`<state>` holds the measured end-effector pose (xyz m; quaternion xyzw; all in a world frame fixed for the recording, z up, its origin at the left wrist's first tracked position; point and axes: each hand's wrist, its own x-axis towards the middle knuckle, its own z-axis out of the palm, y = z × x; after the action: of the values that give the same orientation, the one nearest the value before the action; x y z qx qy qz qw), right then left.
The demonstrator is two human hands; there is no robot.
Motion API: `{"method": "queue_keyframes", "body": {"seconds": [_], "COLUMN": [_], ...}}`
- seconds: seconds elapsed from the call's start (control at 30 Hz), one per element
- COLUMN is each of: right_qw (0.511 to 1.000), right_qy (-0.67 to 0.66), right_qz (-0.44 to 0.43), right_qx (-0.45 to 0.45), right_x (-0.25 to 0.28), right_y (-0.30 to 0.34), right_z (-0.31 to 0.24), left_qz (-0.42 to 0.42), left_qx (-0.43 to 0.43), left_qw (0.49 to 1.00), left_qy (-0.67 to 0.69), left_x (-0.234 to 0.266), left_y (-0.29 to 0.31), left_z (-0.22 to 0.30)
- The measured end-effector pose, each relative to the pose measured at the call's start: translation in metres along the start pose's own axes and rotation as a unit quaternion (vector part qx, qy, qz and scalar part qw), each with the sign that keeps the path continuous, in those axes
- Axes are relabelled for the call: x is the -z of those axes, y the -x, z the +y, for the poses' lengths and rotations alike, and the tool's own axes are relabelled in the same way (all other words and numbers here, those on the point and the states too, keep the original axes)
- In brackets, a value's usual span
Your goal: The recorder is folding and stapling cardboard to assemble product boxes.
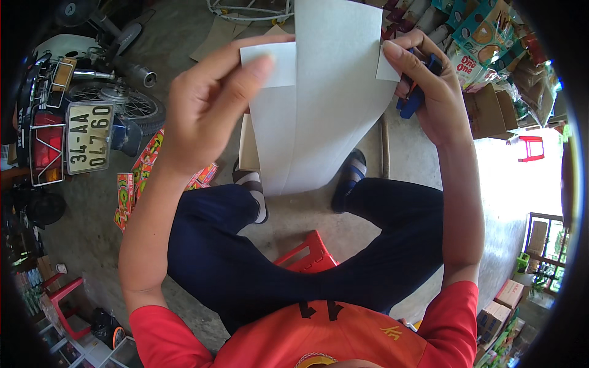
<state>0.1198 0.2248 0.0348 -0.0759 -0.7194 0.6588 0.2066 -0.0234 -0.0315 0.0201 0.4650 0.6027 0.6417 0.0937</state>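
Head view, looking down. I have a long white sheet (325, 116) held up between both hands, its lower end hanging above the concrete floor (300, 214) between the sandalled feet. Left grip (205, 116): clamped on the sheet's left edge, thumb over a white flap (283, 66). Right grip (437, 89): pinched on the right edge, thumb at a smaller flap; a blue tool (411, 103) sits in the same hand, kind unclear to me. Red stool (313, 254) between the thighs. Bright packets (126, 190) on the floor, left; motorbike (92, 116) beyond them.
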Motion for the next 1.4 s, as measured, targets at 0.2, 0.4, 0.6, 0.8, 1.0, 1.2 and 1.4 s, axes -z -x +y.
{"method": "queue_keyframes", "body": {"seconds": [0.2, 0.4, 0.6, 0.8, 1.0, 1.2, 1.4], "right_qw": [1.000, 0.998, 0.998, 0.993, 0.919, 0.896, 0.855], "right_qy": [0.010, 0.045, 0.056, 0.112, 0.368, 0.405, 0.437], "right_qz": [0.005, 0.028, 0.012, -0.021, 0.003, -0.075, -0.052], "right_qx": [-0.006, -0.026, -0.033, -0.031, 0.139, 0.164, 0.275], "right_x": [-0.003, -0.013, -0.022, -0.027, -0.035, -0.054, -0.064], "right_y": [0.000, 0.000, 0.003, 0.007, 0.007, 0.011, 0.022], "right_z": [-0.010, -0.015, -0.031, -0.040, -0.045, -0.044, -0.036], "left_qz": [-0.039, 0.000, -0.002, -0.033, -0.063, -0.077, -0.006], "left_qx": [0.059, 0.072, 0.115, 0.169, 0.182, 0.180, 0.216], "left_qw": [0.997, 0.996, 0.989, 0.976, 0.978, 0.980, 0.971], "left_qy": [0.001, 0.054, 0.092, 0.134, 0.078, -0.033, 0.101], "left_x": [0.005, 0.003, 0.008, 0.000, -0.008, -0.013, -0.014], "left_y": [0.001, 0.000, -0.001, 0.005, 0.007, 0.009, 0.004], "left_z": [0.004, 0.004, 0.001, 0.005, 0.002, -0.001, 0.001]}}
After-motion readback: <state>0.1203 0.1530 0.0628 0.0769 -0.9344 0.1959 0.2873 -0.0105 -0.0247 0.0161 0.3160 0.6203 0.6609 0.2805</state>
